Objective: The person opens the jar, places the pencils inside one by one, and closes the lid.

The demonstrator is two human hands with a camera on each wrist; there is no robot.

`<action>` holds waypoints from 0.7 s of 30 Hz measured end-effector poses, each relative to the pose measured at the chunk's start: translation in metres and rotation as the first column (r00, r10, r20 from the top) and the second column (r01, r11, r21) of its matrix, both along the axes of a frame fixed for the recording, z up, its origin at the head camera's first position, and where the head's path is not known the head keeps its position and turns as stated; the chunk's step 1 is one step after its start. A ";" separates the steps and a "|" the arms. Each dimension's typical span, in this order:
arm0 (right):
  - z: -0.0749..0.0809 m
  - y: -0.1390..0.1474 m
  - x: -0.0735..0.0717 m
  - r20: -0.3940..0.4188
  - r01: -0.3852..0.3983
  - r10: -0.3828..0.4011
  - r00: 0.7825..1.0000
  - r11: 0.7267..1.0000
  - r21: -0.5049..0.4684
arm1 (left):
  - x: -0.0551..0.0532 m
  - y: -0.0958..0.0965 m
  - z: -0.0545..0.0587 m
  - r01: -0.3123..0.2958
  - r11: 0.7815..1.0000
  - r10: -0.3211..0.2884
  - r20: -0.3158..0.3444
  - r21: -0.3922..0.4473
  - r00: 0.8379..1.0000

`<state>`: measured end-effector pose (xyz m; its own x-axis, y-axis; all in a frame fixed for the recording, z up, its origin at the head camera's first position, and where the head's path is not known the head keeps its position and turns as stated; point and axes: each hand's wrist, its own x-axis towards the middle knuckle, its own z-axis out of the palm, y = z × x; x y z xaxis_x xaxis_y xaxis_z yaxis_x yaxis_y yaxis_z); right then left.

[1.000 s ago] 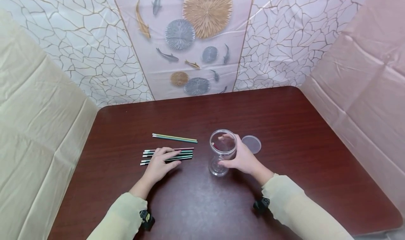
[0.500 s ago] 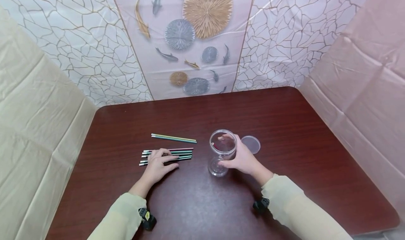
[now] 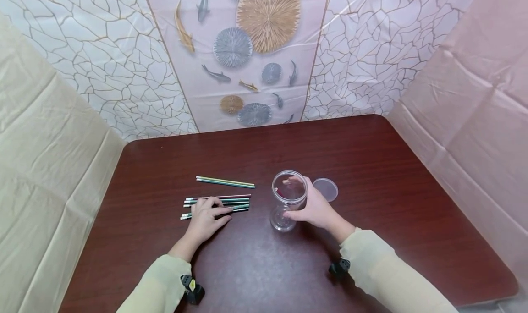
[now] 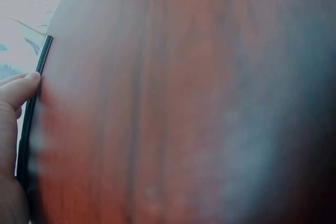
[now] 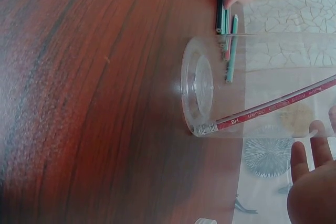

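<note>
My left hand (image 3: pixel 208 211) lies over a row of several pencils (image 3: pixel 235 201) on the dark red table (image 3: pixel 371 166), fingers curled onto them and thumb at the near side. In the left wrist view a fingertip (image 4: pixel 23 85) presses against a dark pencil (image 4: pixel 32 103). My right hand (image 3: pixel 310 205) grips a clear, open jar (image 3: pixel 288 202) that stands upright. Inside the jar (image 5: pixel 210 85) leans one red pencil (image 5: pixel 273 107) marked HB.
Two more pencils (image 3: pixel 225 182) lie apart, just behind the row. The jar's clear lid (image 3: pixel 325 189) rests flat on the table right of the jar. Patterned sheets wall in the table at the back and on both sides.
My left hand's fingers have curled in over the pencils and pulled back a little toward me. The right hand and the jar have stayed put.
</note>
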<state>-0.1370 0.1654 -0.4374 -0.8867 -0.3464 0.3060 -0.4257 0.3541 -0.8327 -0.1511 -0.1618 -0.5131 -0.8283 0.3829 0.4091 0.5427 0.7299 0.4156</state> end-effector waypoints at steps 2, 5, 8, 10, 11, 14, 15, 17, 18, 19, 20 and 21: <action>0.000 0.000 0.000 0.003 0.000 0.000 1.000 1.000 -0.001 | 0.001 0.000 0.000 0.002 1.000 -0.002 -0.017 -0.023 1.000; 0.000 -0.001 0.000 0.006 0.003 -0.003 1.000 1.000 -0.003 | 0.001 0.001 0.001 0.008 0.999 -0.009 -0.015 -0.045 1.000; 0.000 -0.001 0.001 0.005 0.008 -0.008 1.000 1.000 0.005 | 0.001 0.002 0.003 0.017 0.998 -0.016 0.009 -0.057 1.000; 0.000 -0.001 0.001 0.004 0.011 -0.011 1.000 1.000 0.012 | 0.001 0.003 0.004 0.016 0.998 -0.015 0.019 -0.063 1.000; 0.000 -0.001 0.001 0.005 0.012 -0.012 1.000 1.000 0.014 | 0.001 0.003 0.004 0.017 0.998 -0.016 0.022 -0.065 1.000; 0.001 -0.001 0.001 0.003 0.013 -0.013 1.000 1.000 0.014 | 0.002 0.006 0.007 0.027 0.998 -0.026 0.009 -0.058 1.000; 0.001 0.000 0.002 0.003 0.013 -0.013 1.000 1.000 0.012 | 0.002 0.007 0.009 0.034 0.998 -0.034 -0.001 -0.046 0.999; 0.002 0.000 0.002 0.001 0.014 -0.014 1.000 1.000 0.012 | 0.002 0.011 0.015 0.060 0.998 -0.060 -0.015 -0.007 0.998; 0.003 0.000 0.002 0.001 0.014 -0.014 1.000 1.000 0.012 | 0.002 0.013 0.018 0.075 0.997 -0.074 -0.022 0.018 0.997; 0.003 0.000 0.002 0.002 0.016 -0.016 1.000 1.000 0.012 | 0.003 0.015 0.020 0.089 0.995 -0.088 -0.025 0.041 0.996; 0.003 0.000 0.002 0.002 0.015 -0.015 1.000 1.000 0.010 | 0.003 0.017 0.023 0.104 0.992 -0.103 -0.027 0.066 0.994; 0.002 0.000 0.002 -0.002 0.013 -0.013 1.000 1.000 0.008 | 0.004 0.019 0.026 0.117 0.989 -0.115 -0.022 0.089 0.993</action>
